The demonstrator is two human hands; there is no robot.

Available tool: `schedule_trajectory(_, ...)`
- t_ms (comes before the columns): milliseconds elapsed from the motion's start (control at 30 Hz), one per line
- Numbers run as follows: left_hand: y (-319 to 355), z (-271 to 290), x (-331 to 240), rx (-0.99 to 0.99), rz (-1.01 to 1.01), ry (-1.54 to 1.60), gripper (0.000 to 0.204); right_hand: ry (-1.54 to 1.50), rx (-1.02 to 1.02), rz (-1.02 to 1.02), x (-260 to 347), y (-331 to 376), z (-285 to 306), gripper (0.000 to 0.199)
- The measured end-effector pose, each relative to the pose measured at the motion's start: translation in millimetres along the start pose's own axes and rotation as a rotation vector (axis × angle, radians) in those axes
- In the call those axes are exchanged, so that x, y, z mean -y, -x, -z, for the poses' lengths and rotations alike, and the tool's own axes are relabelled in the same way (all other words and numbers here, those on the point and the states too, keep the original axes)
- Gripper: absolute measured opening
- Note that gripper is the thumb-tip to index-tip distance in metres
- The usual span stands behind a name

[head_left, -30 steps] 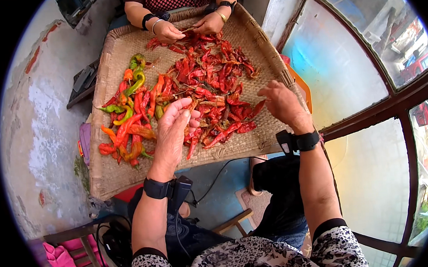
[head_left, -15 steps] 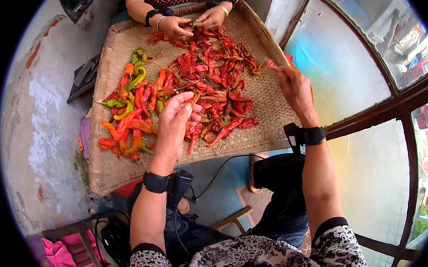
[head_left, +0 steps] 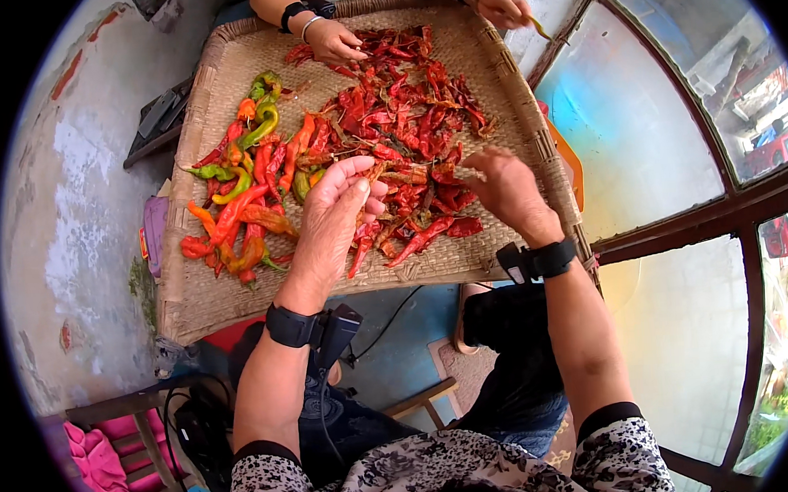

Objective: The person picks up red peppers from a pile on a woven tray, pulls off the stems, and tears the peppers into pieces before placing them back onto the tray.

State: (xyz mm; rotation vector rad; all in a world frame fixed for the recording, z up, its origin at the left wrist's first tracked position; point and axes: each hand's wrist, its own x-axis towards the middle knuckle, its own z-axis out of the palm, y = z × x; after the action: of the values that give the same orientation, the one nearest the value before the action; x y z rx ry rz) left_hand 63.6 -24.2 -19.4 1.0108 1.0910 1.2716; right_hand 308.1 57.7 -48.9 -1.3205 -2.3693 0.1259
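Tray: a large woven tray (head_left: 227, 299) lies flat under both hands, its near edge toward the person's lap, its far edge by a second person.
Dried chillies: a heap of wrinkled dried red chillies (head_left: 406, 129) covers the tray's middle and its right half.
Fresh chillies: a smaller pile of fresh chillies (head_left: 249, 191), glossy orange, red and green, lies on the tray's left half, just beside the dried heap.
Left hand: the left hand (head_left: 335, 218) hovers low over the tray's near middle, at the seam between the two piles; fingers are curled inward with the thumb meeting the fingertips, seemingly pinching a small piece of dried chilli, though what it holds is too small to tell for sure.
Right hand: the right hand (head_left: 502, 191) is over the tray's near right part, back facing up, fingers bent down into the dried heap and pinching a pale stem; the grip itself is hidden beneath the hand.
Wrists: each wears a black wristband (head_left: 291, 325) with a small device attached.
Other person: across the tray's far edge, one co-worker's hand (head_left: 334, 42) rests on the dried chillies, loosely curled; another hand (head_left: 502, 7) is held beyond the tray's far right corner, holding a thin yellowish chilli piece (head_left: 540, 29).
Window: a dark-framed window (head_left: 678, 222) stands right of the tray.
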Motion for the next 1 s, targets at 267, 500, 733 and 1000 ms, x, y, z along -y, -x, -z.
schedule_trajectory(267, 2, 4, -1, -0.017, -0.002, -0.003, 0.032, -0.133, 0.182, -0.076, 7, -4, -6, 0.016)
schedule_trajectory(500, 2, 5, 1, -0.017, 0.001, -0.025, 0.034, -0.435, -0.017, -0.101, -9, -5, 14, 0.016)
schedule_trajectory(733, 2, 0, 5, -0.017, 0.016, -0.037, 0.033, -0.815, -0.176, -0.449, -19, -1, 40, 0.016)
schedule_trajectory(1000, 3, -1, 6, -0.011, 0.029, -0.048, 0.033, -0.581, -0.745, -0.681, -108, 13, 32, 0.023)
